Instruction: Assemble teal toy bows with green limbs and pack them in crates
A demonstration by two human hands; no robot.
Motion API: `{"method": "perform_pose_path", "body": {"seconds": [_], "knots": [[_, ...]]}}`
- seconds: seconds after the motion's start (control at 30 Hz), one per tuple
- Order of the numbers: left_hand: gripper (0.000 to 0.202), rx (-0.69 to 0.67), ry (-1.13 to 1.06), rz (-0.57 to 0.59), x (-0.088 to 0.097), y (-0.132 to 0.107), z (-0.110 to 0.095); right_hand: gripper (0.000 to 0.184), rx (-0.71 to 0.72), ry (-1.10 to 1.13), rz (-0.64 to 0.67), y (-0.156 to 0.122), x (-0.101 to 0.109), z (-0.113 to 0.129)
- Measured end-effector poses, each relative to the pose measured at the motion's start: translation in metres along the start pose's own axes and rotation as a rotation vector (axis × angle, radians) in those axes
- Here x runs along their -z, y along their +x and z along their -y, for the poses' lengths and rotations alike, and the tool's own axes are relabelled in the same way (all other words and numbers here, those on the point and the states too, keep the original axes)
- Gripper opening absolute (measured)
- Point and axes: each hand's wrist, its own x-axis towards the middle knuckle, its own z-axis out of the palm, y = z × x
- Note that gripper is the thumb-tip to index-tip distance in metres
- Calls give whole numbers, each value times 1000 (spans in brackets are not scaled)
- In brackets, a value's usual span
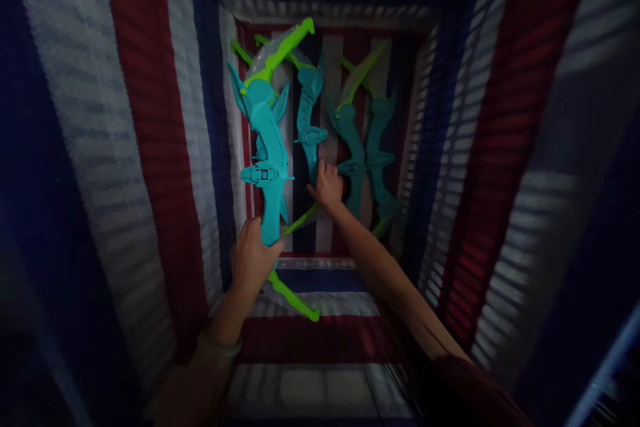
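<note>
My left hand (255,255) is closed around the lower part of a teal toy bow (271,147) with lime-green limbs, raised toward me at the left. Its upper limb slants up to the right. My right hand (329,185) reaches deeper, its fingers curled at the lower body of a second toy bow (311,136) of the same colours. The palm side of that hand is hidden. Partly behind the held bow shows another bow's lime-green tip (241,51). Two more toy bows, one left (354,140) and one right (382,140), lie in shadow to the right of my right hand.
A deep container lined with red, white and blue striped cloth surrounds my arms, with a left wall (145,113) and a right wall (500,147). Its striped bottom (327,80) lies under the bows. Slatted shadows cross the dim walls.
</note>
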Motion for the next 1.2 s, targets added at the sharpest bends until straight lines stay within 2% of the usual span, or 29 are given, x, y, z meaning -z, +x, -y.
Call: {"method": "perform_pose_path", "body": {"seconds": [0.1,0.17,0.3,0.33,0.4,0.5,0.6,0.73,0.83,0.97,1.03,1.13,1.2], "knots": [[32,-54,18,0,-10,25,-2,75,48,90,45,-37,-5,4],[36,-70,22,2,-18,40,-2,65,4,119,8,-51,-4,-3],[36,-95,24,31,-39,54,-8,70,-313,173,-119,-42,3,-39],[37,-102,21,35,-44,53,-11,73,-361,194,-124,-36,5,-48],[39,-114,10,35,-53,47,-20,77,-363,249,-105,-27,6,-63],[46,-131,-18,37,-68,34,-40,69,-279,335,-72,-26,11,-76],[51,-147,-60,53,-86,25,-66,52,-291,402,-65,-43,22,-87],[50,-160,-122,80,-114,31,-107,36,-359,482,-43,-89,36,-102],[55,-191,-174,115,-133,30,-138,31,-389,519,-37,-132,47,-109],[79,-198,-234,166,-152,4,-173,38,-444,509,-102,-189,77,-109],[81,-155,-247,168,-153,-16,-181,40,-433,507,-129,-214,100,-104],[61,-94,-258,164,-140,-54,-179,39,-338,536,-125,-255,147,-89],[51,-101,-268,182,-121,-86,-176,42,-219,546,-108,-291,185,-82]]}}
